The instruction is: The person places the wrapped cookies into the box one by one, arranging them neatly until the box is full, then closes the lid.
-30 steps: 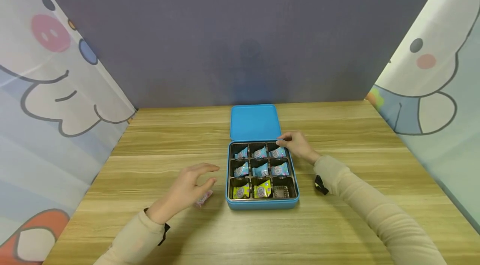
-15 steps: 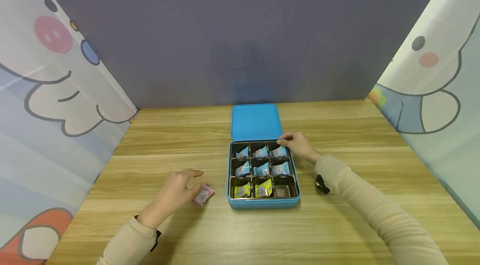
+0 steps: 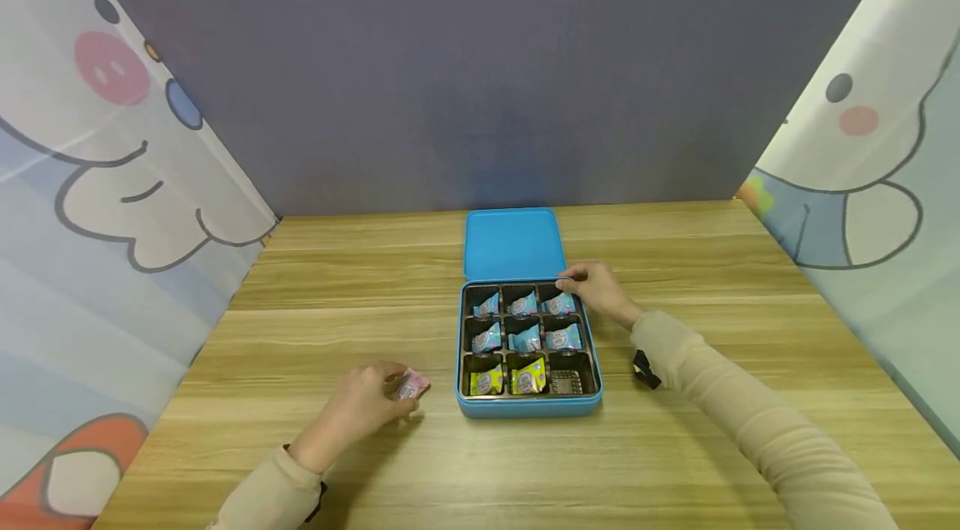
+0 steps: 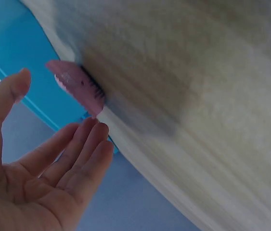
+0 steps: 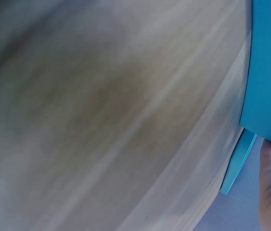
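Note:
A pink-wrapped sweet lies on the table left of a blue box. My left hand is beside it, thumb and fingers on either side. In the left wrist view the left hand has its thumb spread wide from nearly straight fingers, and the pink sweet is just beyond the fingertips, not pinched. My right hand holds the box's back right corner, thumb over the rim. Blue-wrapped sweets fill two rows of the box's dark tray; the front row has two yellow-green sweets and an empty front-right compartment.
The box's blue lid lies folded back behind it on the wooden table. A dark grey panel rises at the table's back edge. Printed cartoon curtains hang at both sides.
My left hand first drew back leftward, then came forward so that its thumb and fingers are now around the pink sweet. The right hand stays at the box corner.

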`<state>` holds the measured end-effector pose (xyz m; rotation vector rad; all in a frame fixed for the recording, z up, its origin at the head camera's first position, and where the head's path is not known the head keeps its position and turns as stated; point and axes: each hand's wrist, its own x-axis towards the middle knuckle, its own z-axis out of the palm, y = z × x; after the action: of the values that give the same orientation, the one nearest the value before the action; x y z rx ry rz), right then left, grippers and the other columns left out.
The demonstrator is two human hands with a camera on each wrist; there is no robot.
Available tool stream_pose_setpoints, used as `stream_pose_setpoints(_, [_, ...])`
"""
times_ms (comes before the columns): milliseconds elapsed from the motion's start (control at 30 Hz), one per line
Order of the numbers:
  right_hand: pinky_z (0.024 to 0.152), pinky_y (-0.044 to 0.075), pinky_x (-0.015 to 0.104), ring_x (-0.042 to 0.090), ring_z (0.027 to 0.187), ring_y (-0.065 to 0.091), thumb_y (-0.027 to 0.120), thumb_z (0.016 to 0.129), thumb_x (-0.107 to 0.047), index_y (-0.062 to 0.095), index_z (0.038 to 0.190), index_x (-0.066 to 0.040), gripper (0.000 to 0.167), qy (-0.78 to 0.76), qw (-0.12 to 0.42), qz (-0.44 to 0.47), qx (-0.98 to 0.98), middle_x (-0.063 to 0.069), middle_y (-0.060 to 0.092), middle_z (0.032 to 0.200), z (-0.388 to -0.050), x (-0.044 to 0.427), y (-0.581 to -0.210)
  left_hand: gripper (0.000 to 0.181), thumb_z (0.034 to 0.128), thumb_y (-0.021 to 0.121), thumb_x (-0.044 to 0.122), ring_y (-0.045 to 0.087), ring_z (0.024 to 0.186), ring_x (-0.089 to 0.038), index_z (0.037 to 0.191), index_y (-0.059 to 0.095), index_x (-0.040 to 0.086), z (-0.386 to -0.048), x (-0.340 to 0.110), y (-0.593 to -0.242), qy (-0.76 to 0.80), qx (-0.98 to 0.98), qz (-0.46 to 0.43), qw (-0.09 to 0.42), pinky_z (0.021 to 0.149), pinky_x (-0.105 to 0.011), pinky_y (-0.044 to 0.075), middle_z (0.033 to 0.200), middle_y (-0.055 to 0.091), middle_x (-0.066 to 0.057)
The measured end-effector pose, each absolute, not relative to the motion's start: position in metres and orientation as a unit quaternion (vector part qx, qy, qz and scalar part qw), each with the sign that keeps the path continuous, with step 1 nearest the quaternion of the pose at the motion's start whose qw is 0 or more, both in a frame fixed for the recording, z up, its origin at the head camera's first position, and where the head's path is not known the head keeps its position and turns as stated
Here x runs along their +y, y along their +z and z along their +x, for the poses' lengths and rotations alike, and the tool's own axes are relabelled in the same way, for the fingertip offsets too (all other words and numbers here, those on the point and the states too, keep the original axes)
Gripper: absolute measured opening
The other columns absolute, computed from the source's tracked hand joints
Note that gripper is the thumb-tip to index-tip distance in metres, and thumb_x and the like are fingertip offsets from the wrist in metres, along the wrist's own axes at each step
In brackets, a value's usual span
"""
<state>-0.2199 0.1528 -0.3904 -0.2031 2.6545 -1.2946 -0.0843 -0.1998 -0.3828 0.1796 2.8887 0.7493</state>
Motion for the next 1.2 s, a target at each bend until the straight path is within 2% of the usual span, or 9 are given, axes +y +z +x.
stream_pose_setpoints(200, [0.079,0.051,0.036,0.025,0.095,0.058,0.060,0.090,-0.021,0.066,0.107,-0.006,0.024,-0.433,0.094,-0.065,0.894,0.013,0.061,0.111,-0.219,0.154,-0.390,0.046,0.0642,0.082,0.024,0.054,0.072,-0.011,0.103,0.068,0.005,-0.087,-0.197,-0.395,0.230,0.967,0.091,0.054,0.061,-0.027,0.046,0.090,0.066,-0.005])
stream_pose_setpoints(467, [0.077,0.051,0.034,0.023,0.093,0.058,0.061,0.089,-0.023,0.068,0.105,-0.008,0.023,-0.432,0.092,-0.067,0.895,0.012,0.062,0.109,-0.219,0.153,-0.390,0.039,0.0655,0.079,0.012,0.063,0.086,-0.018,0.102,0.068,0.005,-0.094,-0.205,-0.410,0.239,0.956,0.169,-0.002,0.074,-0.034,0.052,0.100,0.068,-0.007])
stream_pose_setpoints(633, [0.076,0.051,0.035,0.024,0.093,0.059,0.061,0.089,-0.022,0.068,0.104,-0.007,0.022,-0.430,0.088,-0.070,0.896,0.012,0.063,0.108,-0.219,0.154,-0.390,0.039,0.0707,0.077,0.012,0.062,0.093,-0.018,0.108,0.066,0.006,-0.105,-0.220,-0.425,0.296,0.923,0.245,0.022,0.077,-0.030,0.052,0.107,0.066,-0.007])
stream_pose_setpoints(867, [0.077,0.051,0.035,0.024,0.093,0.059,0.061,0.089,-0.022,0.068,0.104,-0.007,0.022,-0.428,0.091,-0.065,0.897,0.012,0.063,0.108,-0.218,0.155,-0.390,0.041,0.0724,0.077,0.017,0.059,0.094,-0.015,0.111,0.065,0.014,-0.111,-0.231,-0.432,0.392,0.890,0.216,0.084,0.077,-0.021,0.049,0.113,0.064,-0.005])
stream_pose_setpoints(1200, [0.078,0.051,0.036,0.024,0.094,0.059,0.061,0.089,-0.022,0.067,0.105,-0.007,0.023,-0.424,0.098,-0.064,0.898,0.013,0.063,0.109,-0.218,0.153,-0.389,0.038,0.0713,0.077,0.014,0.060,0.093,-0.014,0.108,0.067,0.013,-0.111,-0.229,-0.430,0.374,0.899,0.219,0.067,0.077,-0.022,0.050,0.110,0.066,-0.004])
